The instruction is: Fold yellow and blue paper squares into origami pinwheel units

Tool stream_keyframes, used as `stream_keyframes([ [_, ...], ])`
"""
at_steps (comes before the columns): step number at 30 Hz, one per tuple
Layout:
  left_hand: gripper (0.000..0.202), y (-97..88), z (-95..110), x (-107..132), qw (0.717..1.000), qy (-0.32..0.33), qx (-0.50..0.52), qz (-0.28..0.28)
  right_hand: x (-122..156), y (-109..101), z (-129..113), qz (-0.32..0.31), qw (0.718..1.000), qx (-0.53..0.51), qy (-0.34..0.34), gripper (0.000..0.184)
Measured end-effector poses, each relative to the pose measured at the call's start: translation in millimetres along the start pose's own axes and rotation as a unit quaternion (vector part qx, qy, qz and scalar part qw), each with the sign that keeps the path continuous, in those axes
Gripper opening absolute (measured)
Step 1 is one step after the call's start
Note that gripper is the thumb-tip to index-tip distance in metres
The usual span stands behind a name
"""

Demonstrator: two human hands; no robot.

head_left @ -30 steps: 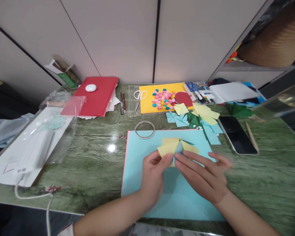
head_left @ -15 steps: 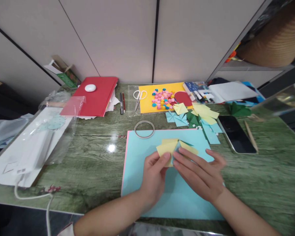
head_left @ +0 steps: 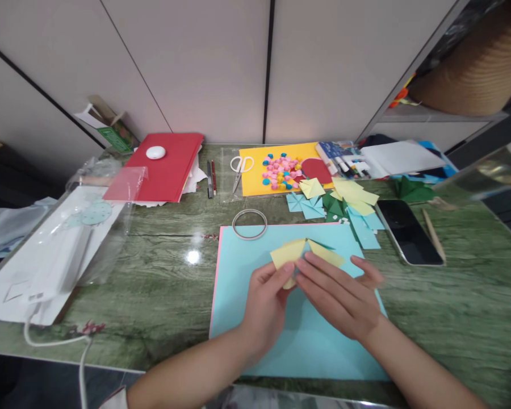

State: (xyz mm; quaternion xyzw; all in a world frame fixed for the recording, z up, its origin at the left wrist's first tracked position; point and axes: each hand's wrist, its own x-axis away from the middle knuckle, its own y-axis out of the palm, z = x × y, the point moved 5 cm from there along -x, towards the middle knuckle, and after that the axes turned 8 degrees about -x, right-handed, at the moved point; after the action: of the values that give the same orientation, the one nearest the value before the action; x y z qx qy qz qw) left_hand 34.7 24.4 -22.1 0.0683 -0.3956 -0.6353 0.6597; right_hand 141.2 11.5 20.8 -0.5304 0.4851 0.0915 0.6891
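Over a light blue sheet (head_left: 315,346), my left hand (head_left: 264,309) pinches a folded yellow paper (head_left: 286,254) at its near left part, thumb on top. A pale blue strip shows at the centre fold, and a dark green edge peeks out behind it. My right hand (head_left: 343,292) lies across the right side of the paper with fingers stretched out and the little finger raised apart. Its thumb is hidden. A thin grey ring (head_left: 250,237) rests at the sheet's far left corner, overlapping its edge.
Folded yellow, blue and green papers (head_left: 355,196) lie beyond the sheet. Behind are white scissors (head_left: 241,165) and small coloured pieces (head_left: 281,170) on a yellow sheet (head_left: 251,184). A phone (head_left: 409,230) is right; a red folder (head_left: 166,176) and power strip (head_left: 63,261) are left.
The fingers of my right hand have slid slightly left over the yellow paper, toward my left thumb. The left hand keeps its hold in nearly the same place.
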Motion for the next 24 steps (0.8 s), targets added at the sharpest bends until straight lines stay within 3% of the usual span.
stream_keyframes([
  [6, 0.01, 1.0, 5, 0, 1.0, 0.002, 0.005, -0.017, -1, 7, 0, -0.047, 0.999, -0.022, 0.003, 0.012],
  [9, 0.014, 1.7, 8, -3, 0.999, 0.014, -0.013, -0.035, -1, 10, 6, -0.079, 0.988, -0.106, 0.075, 0.013],
  [11, 0.016, 0.2, 8, -7, 0.999, 0.019, -0.023, -0.03, 0, 12, 12, -0.088, 0.966, -0.198, 0.143, 0.017],
  [13, 0.016, -1.0, 7, -10, 0.999, 0.019, -0.037, -0.028, 0, 6, 23, -0.024, 0.938, -0.27, 0.217, 0.021],
  [16, 0.02, -0.9, 4, -13, 0.996, 0.014, -0.078, -0.043, 5, -6, 45, 0.104, 0.896, -0.271, 0.337, 0.019],
  [17, 0.021, -0.9, 3, -13, 0.994, 0.013, -0.097, -0.05, 6, -7, 51, 0.101, 0.888, -0.256, 0.369, 0.018],
  [21, 0.026, -5.5, 0, -17, 0.978, 0.02, -0.199, -0.058, 8, 5, 65, -0.037, 0.866, -0.253, 0.43, 0.015],
  [24, 0.03, -8.5, 0, -20, 0.963, 0.031, -0.26, -0.059, 10, 7, 69, -0.039, 0.852, -0.282, 0.439, 0.01],
])
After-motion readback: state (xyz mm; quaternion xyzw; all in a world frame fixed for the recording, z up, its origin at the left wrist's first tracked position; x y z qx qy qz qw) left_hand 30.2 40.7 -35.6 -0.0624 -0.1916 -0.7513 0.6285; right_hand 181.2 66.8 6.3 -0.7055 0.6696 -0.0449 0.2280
